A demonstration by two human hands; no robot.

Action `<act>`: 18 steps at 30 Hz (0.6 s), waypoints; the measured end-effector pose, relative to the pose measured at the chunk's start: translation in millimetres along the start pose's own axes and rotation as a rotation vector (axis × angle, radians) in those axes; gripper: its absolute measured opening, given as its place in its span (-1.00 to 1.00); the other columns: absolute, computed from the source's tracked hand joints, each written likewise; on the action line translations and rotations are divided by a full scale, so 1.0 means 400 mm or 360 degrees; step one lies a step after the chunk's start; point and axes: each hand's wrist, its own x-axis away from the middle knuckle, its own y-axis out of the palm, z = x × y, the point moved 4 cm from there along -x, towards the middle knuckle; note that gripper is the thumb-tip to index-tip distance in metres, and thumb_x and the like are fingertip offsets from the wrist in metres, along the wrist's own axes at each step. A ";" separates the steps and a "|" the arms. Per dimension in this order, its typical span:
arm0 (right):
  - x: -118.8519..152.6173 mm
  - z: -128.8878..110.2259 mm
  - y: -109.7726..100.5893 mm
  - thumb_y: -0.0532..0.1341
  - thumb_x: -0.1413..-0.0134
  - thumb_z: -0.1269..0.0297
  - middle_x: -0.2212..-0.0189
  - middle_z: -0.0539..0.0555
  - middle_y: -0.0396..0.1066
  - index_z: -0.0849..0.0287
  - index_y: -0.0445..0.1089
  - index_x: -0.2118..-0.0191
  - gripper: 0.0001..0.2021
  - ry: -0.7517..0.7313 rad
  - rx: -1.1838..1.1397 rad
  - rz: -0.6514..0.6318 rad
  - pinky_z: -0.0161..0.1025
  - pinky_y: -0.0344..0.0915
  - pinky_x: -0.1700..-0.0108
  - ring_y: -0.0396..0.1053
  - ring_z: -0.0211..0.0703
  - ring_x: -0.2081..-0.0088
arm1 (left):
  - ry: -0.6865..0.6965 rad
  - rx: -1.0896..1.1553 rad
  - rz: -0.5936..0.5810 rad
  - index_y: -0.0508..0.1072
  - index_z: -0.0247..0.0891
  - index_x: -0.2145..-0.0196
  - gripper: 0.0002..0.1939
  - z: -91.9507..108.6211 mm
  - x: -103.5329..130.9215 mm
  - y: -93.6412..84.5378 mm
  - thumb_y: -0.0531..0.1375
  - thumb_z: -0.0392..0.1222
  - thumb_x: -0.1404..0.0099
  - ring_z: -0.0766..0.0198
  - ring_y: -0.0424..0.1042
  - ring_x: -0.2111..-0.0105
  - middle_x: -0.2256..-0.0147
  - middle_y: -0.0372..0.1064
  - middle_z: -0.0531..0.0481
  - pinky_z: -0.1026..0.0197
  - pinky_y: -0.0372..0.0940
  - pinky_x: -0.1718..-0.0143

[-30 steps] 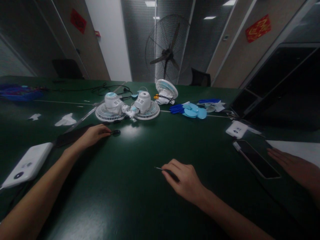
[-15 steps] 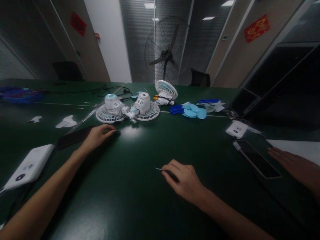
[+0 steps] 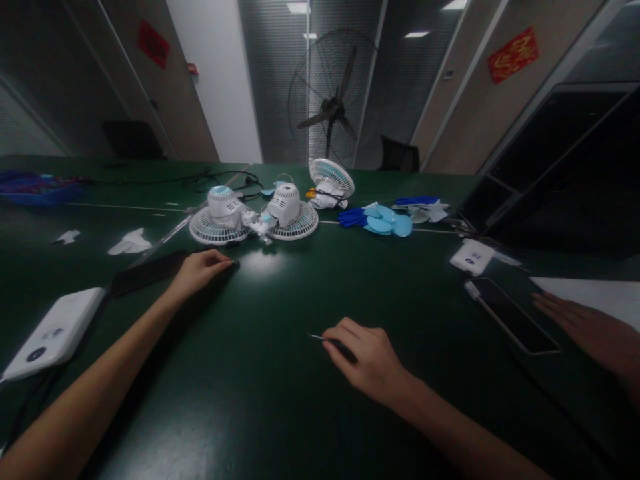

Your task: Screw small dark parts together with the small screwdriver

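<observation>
My left hand (image 3: 201,270) rests on the dark green table (image 3: 270,400), its thumb and fingers pinched on a small black object (image 3: 235,265). My right hand (image 3: 367,360) holds a screwdriver (image 3: 343,349) with a dark handle; its thin metal shaft points left, just above or on the table. Beyond my left hand, two small white fans (image 3: 220,227) (image 3: 295,223) lie face down side by side. A third white fan (image 3: 331,183) sits tilted behind them. Light blue fan blades (image 3: 385,221) lie to their right, beside a dark blue glove (image 3: 352,217).
At left lie a white power bank (image 3: 55,333), a dark flat object (image 3: 147,273) and a blue tray (image 3: 43,190). On the right are a phone (image 3: 515,317), a white device (image 3: 472,257) and another person's hand (image 3: 585,327) by white paper (image 3: 595,293).
The whole view has shifted very slightly. Both hands keep their grips and nearly the same places.
</observation>
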 end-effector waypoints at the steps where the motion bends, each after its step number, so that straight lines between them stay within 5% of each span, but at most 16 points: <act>1: 0.000 0.000 0.000 0.17 -0.48 0.31 0.18 0.06 0.52 0.15 0.51 -0.01 -0.82 -0.0001 0.0023 0.0002 -0.30 0.37 0.34 0.47 -0.23 0.32 | -0.0035 0.0049 -0.0001 0.65 -0.17 0.25 -0.40 -0.008 -0.004 0.003 0.34 0.45 -0.11 -0.07 0.60 0.13 0.13 0.65 -0.14 0.08 0.44 0.12; 13: -0.002 -0.001 0.002 0.16 -0.50 0.29 0.17 0.08 0.52 0.17 0.50 -0.02 -0.81 0.0001 -0.0029 -0.0013 -0.32 0.40 0.33 0.46 -0.24 0.32 | -0.0212 0.0285 0.0152 0.53 -0.23 0.36 -0.66 -0.034 -0.029 0.041 0.37 0.09 -0.06 -0.05 0.56 0.14 0.21 0.63 -0.10 0.06 0.39 0.08; 18: -0.002 -0.001 0.003 0.16 -0.50 0.29 0.17 0.07 0.52 0.16 0.51 -0.03 -0.81 0.0008 -0.0011 -0.0008 -0.32 0.41 0.32 0.47 -0.24 0.31 | -0.0085 0.0130 0.0101 0.55 -0.23 0.27 -0.62 -0.007 -0.010 0.040 0.31 0.16 -0.19 -0.05 0.57 0.16 0.19 0.62 -0.13 0.02 0.41 0.08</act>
